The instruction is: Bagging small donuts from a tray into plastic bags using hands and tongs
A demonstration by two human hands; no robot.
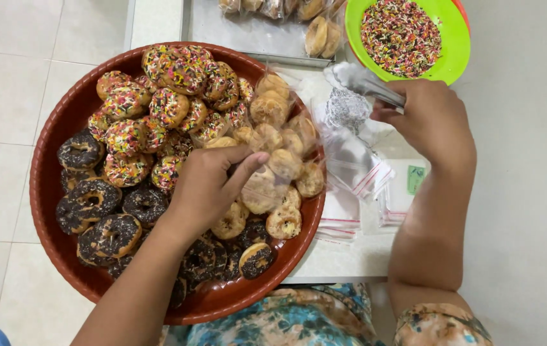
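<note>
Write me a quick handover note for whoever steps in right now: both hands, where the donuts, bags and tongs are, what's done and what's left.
Left hand: over the round red tray, fingers on a clear bag of plain donuts.
Right hand: gripping metal tongs beside the green bowl of sprinkles.
Tray: sprinkled donuts at the top, chocolate donuts lower left.
Done: some bagged donuts lie on the metal tray behind.
Left: many loose donuts unbagged; empty zip bags lie stacked on the table.

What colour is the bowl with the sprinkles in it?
Bright green bowl, seen from the head view, near the right hand.
</note>
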